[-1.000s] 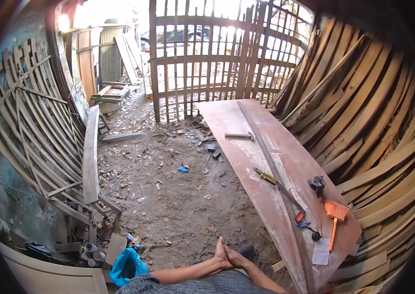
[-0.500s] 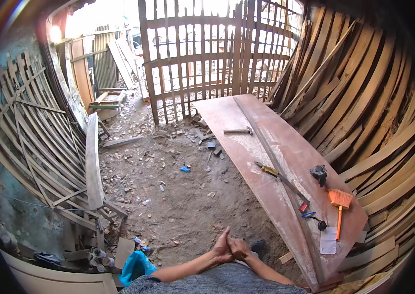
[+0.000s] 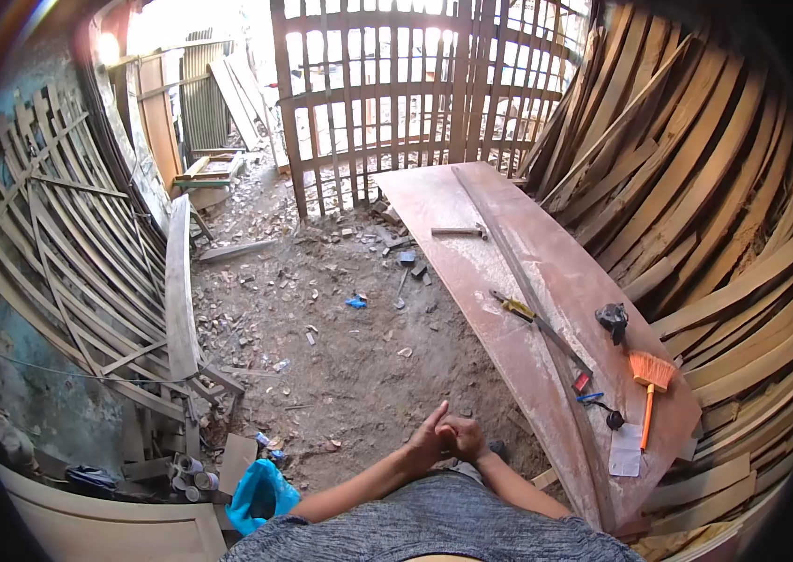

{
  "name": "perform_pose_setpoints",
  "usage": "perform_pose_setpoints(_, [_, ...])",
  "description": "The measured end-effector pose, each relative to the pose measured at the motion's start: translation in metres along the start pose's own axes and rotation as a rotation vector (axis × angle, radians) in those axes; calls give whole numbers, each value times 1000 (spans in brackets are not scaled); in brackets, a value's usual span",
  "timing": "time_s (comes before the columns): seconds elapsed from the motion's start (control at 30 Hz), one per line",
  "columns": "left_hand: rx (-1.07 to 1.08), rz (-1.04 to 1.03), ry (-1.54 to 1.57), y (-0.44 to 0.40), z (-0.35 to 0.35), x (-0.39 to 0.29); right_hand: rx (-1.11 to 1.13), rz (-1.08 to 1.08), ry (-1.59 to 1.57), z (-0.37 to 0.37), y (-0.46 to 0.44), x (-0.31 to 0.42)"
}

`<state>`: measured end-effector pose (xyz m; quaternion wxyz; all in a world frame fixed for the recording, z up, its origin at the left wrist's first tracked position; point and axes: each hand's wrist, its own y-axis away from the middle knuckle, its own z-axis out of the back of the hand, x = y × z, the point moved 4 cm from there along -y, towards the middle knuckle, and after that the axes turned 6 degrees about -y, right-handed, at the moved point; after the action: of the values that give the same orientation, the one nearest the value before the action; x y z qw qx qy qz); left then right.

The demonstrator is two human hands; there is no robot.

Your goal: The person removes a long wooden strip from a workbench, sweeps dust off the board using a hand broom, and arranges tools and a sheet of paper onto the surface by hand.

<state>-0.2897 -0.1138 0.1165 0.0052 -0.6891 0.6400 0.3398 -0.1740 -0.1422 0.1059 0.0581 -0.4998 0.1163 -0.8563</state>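
Both hands [image 3: 466, 438] are clasped together, fingers curled, before the grey shirt [image 3: 396, 517].

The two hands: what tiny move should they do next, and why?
Maybe they should just come apart: the left hand and right hand are pressed together, with no tool showing in them, while the hammer and orange brush lie on the board.

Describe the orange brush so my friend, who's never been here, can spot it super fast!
Look for the long reddish board on the right side of the dirt floor. Near its closer end, along the right edge, the brush lies between a black bundle and some white paper. Unlike them, it has bright orange bristles and an orange handle.
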Motion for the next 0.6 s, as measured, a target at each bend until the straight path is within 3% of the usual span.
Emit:
perform_pose_setpoints(0.13, [-173,-38,21,10,-11,-15,-55,-236,8,12,22,-24])
perform_pose_setpoints(0.2, [-248,-26,22,11,-3,-16,-16,-474,92,5,51,-64])
perform_pose_setpoints(0.27, [-183,-149,120,11,8,-22,-8,-714,234,-2,89,-78])
perform_pose_setpoints(0.33, [-118,-204,221,22,11,-43,-50,-783,215,-13,156,-123])
perform_pose_setpoints(0.37, [-90,-239,222,17,31,-44,-96,-826,204,-19,195,-145])
perform_pose_setpoints(0.53, [-534,-305,380,5,187,7,-243,-1093,138,-28,330,-183])
perform_pose_setpoints(0.6, [-724,-272,260,19,252,50,-291,-1170,47,-28,358,-176])
